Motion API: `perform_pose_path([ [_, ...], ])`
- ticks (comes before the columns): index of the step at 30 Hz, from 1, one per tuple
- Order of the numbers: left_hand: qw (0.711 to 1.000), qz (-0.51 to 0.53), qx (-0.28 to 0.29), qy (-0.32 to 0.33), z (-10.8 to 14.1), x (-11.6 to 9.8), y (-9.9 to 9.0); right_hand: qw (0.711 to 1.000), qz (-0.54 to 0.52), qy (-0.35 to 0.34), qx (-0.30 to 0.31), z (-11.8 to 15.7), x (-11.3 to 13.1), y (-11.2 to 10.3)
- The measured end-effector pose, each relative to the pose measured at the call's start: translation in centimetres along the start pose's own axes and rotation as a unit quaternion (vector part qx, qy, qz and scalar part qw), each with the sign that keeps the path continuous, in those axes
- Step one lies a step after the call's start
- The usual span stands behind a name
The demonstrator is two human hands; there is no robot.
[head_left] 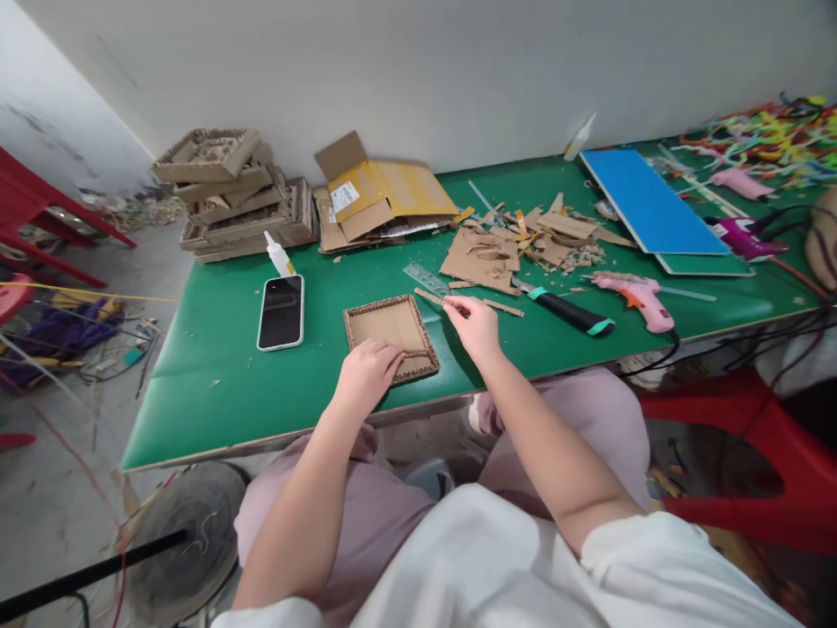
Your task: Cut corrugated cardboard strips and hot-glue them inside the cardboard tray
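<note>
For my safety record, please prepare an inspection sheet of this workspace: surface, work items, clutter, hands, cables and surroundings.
Surface: green tabletop, with cardboard crumbs scattered.
Work items: shallow cardboard tray; narrow cardboard strip.
Clutter: torn cardboard, utility knife, pink glue gun and phone lie loose.
Hands: left hand at the tray's near side; right hand pinches the strip.
Cables: dark cord runs from the glue gun's handle toward the near edge.
Surroundings: red chair and littered floor at left.

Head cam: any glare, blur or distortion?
Head view: wide-angle stretch toward the edges; head view: faint sheen on the green tabletop; head view: white shirt looks soft, while left hand and right hand read fairly clearly.
</note>
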State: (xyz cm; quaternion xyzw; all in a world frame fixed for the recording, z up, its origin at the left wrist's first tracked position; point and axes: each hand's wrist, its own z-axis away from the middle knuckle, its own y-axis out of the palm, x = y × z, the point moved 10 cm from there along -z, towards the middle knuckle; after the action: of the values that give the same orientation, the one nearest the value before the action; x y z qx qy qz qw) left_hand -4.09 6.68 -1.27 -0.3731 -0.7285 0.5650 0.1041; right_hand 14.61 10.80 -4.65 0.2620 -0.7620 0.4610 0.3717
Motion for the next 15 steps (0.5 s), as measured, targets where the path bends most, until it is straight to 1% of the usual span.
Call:
perform_pose_path([
  [4, 1.000, 0.002, -0.021, 0.005, 0.3, 0.1, -0.5, 1.000, -0.002, -0.001, 0.006, 0.0, 0.2, 0.1],
  [8, 0.999, 0.003, -0.054, -0.003, 0.5, 0.5, -1.6, 1.000, -0.006, -0.004, 0.014, 0.1, 0.3, 0.3],
  [15, 0.987, -0.006, -0.147, -0.065, 0.8, 2.2, -4.4, 1.000, -0.003, -0.012, 0.027, 0.1, 0.4, 0.6],
])
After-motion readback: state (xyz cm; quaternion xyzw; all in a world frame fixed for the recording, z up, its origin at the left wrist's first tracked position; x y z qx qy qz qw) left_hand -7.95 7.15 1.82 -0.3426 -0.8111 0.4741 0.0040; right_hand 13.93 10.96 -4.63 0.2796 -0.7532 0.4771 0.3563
